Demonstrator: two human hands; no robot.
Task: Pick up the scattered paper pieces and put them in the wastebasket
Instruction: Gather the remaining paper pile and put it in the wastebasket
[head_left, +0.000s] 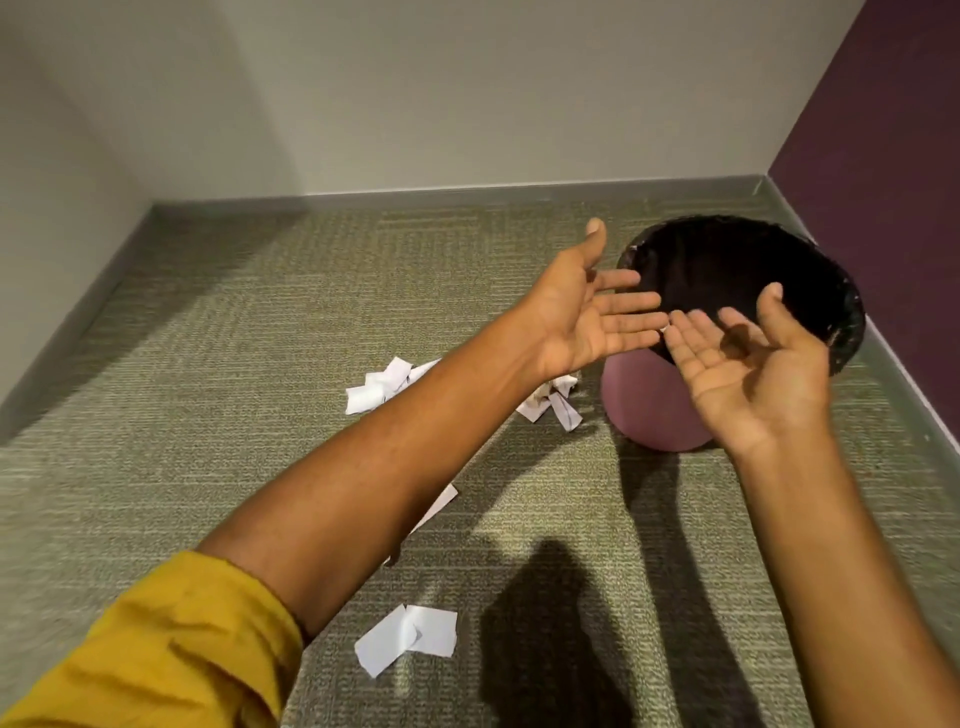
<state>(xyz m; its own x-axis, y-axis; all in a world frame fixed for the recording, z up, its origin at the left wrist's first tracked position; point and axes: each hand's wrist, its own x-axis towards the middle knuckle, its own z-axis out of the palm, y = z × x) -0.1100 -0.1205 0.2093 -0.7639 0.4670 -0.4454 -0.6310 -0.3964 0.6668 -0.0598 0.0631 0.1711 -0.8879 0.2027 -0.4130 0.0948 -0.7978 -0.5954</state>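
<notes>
A mauve wastebasket (652, 410) with a black liner stands on the carpet near the right wall. My left hand (587, 317) and my right hand (748, 364) hover palms-up over its near rim, fingers spread and almost touching, nothing held. A tiny white scrap shows between the fingertips. White paper pieces lie on the carpet: a cluster (382, 387) left of the basket, more pieces (556, 402) beside its base partly hidden by my left forearm, a strip (439, 506) under that arm, and two overlapping pieces (408, 636) close to me.
Grey-green carpet (234, 415) fills a corner. Grey walls stand behind and to the left, a purple wall (883, 130) to the right, with grey baseboard along them. My yellow sleeve (156, 654) is at the lower left.
</notes>
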